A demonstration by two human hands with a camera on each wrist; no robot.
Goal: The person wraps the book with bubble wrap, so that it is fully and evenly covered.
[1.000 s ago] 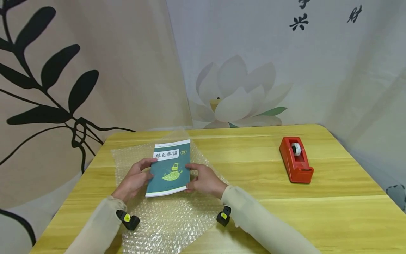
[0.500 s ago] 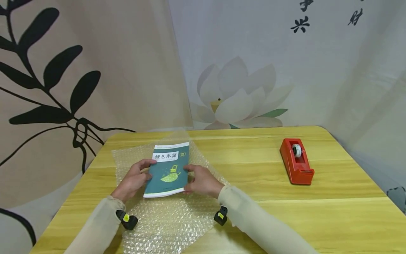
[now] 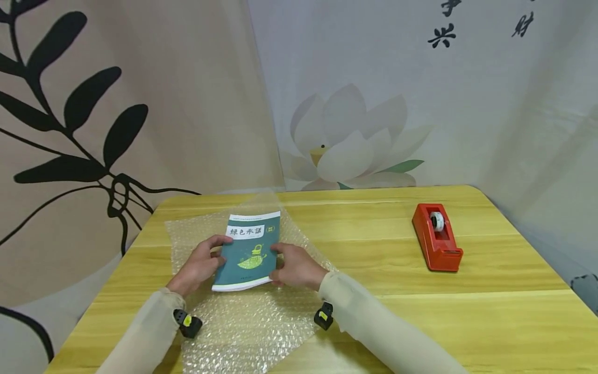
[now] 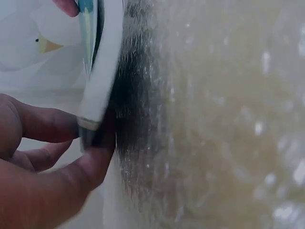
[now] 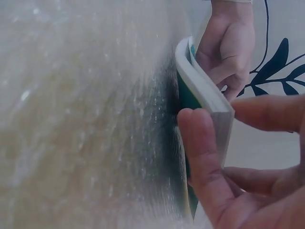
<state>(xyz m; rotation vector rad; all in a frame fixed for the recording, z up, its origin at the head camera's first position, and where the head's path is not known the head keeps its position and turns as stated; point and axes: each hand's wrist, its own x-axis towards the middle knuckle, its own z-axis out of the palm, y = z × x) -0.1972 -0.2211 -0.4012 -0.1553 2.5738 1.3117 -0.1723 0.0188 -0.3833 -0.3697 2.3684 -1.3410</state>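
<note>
The left hand point(image 3: 197, 264) and right hand point(image 3: 299, 265) pinch one slightly bowed paperback book point(image 3: 249, 251) over one bubble-wrap sheet point(image 3: 252, 332), nearer the left edge of the table point(image 3: 374, 239); white bands and a yellow-green leaf mark its teal cover. One red tape dispenser point(image 3: 441, 241) stands toward the right edge.

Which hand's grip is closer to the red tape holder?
Right. The right grip, holding the book, is left of the red tape holder; the left grip, on the book's other side, is farther left.

Book point(image 3: 249, 253): 綠色承諾; backdrop point(image 3: 472, 104): 兴, 财
</note>
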